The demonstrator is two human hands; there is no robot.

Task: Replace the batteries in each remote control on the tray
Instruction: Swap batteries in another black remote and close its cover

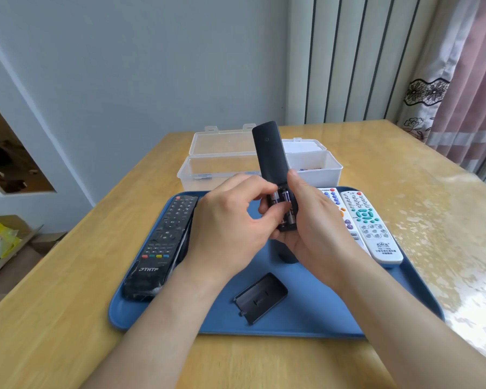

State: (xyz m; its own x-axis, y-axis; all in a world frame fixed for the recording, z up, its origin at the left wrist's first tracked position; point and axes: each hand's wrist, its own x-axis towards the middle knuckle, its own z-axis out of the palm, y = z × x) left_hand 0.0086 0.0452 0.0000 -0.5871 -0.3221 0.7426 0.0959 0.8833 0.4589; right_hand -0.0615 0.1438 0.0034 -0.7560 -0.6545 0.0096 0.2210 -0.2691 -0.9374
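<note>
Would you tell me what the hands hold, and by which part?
The right hand grips the slim black remote by its lower, battery end; the left hand pinches a battery there.

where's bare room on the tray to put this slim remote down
Widest bare patch for the slim remote: tray front right, between the battery cover and the white remotes. A narrower strip between the cover and the big black remote. Right side and the boxes behind are crowded.

The right hand (314,220) hides much of a white remote (331,196) behind it, and the batteries (285,196) beside its thumb are blurred.
</note>
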